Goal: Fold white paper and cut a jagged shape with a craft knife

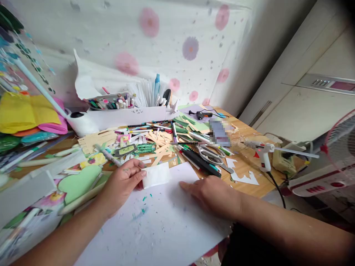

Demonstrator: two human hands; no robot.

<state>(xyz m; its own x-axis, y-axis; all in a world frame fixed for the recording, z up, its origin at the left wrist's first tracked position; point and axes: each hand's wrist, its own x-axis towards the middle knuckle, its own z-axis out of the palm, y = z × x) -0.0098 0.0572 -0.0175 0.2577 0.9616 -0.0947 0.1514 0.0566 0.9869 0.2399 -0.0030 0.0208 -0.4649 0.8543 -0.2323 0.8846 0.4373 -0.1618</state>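
A small white rectangle of paper point(156, 176) is pinched between the thumb and fingers of my left hand point(126, 184), just above a large white sheet point(144, 229) speckled with green and blue marks. On that sheet's right side rests my right hand point(213, 192). Its index finger stretches toward the small paper without touching it; the other fingers are folded under and partly hidden. Just beyond the right hand lie a black marker-like pen point(199, 162) and grey-handled scissors point(210, 154).
Paper scraps and pens point(158, 142) crowd the table's middle. At the back stands a white box point(130, 115) holding markers. A white glue gun point(263, 151) with a cord stands right, near an electric fan-like red-and-white frame point(318, 184). Green cut paper point(80, 183) lies left.
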